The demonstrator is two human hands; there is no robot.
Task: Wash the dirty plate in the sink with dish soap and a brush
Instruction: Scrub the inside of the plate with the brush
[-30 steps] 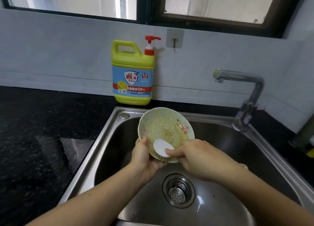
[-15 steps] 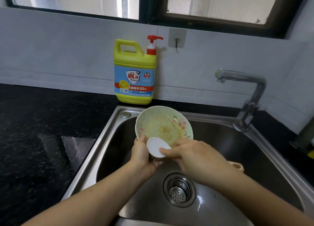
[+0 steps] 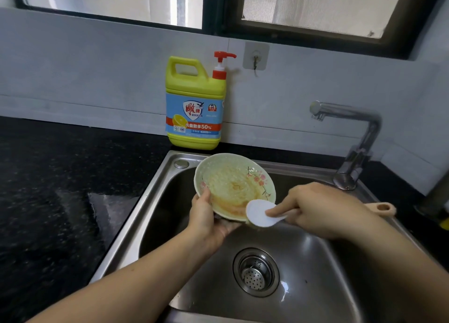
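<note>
Plate (image 3: 234, 185), tilted over the sink (image 3: 142, 202), sits in the left hand (image 3: 206, 217) w/ thumb on rim & fingers under, right hand (image 3: 323, 208) gripping the brush (image 3: 260, 213) just left of its fingertips; ceramic is prob. stiff, breakable & greasy-slick, so hold by the rim.

Tilted plate (image 3: 233, 181), L hand (image 3: 206, 223) + R hand (image 3: 323, 208) w/ brush (image 3: 260, 212) fill back half of sink (image 3: 155, 193). Open room nearer, over drain strainer (image 3: 255, 273). R rear corner blocked by faucet (image 3: 364, 138), spout reaching over basin. Just behind back rim: soap bottle (image 3: 194, 103). L side: counter (image 3: 60, 189), flat approach.
</note>
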